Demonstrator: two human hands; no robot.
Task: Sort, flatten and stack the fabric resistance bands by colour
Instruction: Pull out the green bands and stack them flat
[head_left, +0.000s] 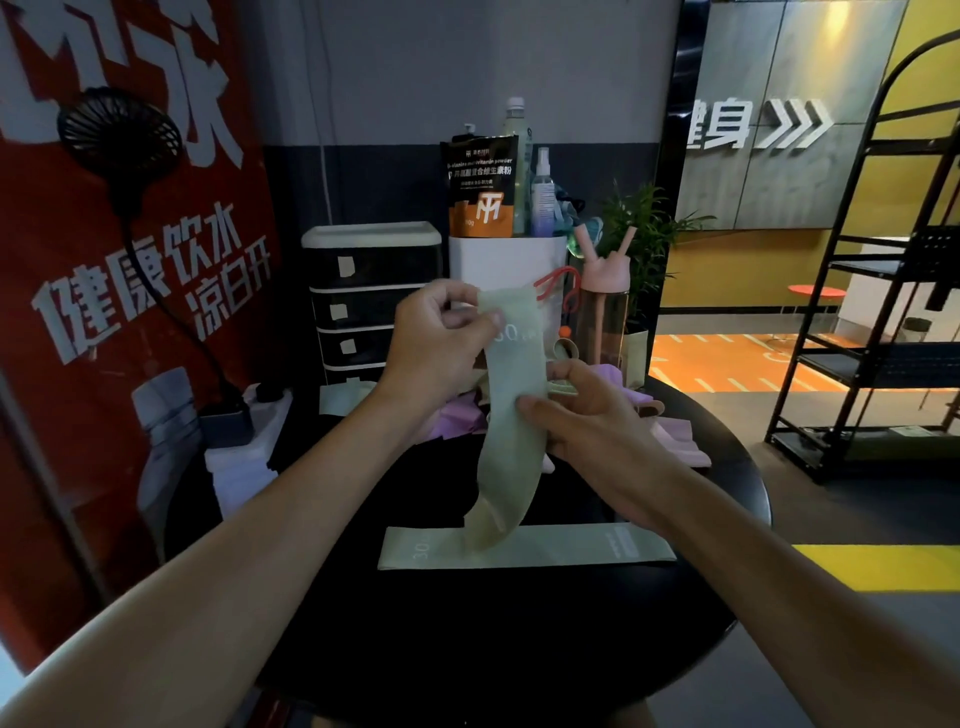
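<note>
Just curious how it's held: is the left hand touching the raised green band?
Touching. The head view shows the left hand pinching the top end of the raised green band between thumb and fingers.

Colour findings:

- The held band is pale sage green with a white "30" print.
- The flat band on the bench is the same pale green, with a white "30" at one end and a white text block at the other.
- The bench is plain black.
- The band pile is lilac and soft pink, with some beige.
- The banner is red with white characters.
- The drawer unit has black fronts, a white top and pale labels.
- The pouch is black over orange with white lettering.
- The bottle has a pink cap on a smoky clear body.
- The cord is red.
- The plant is green.
- The rack is black.
- The floor is orange with white markings.
</note>
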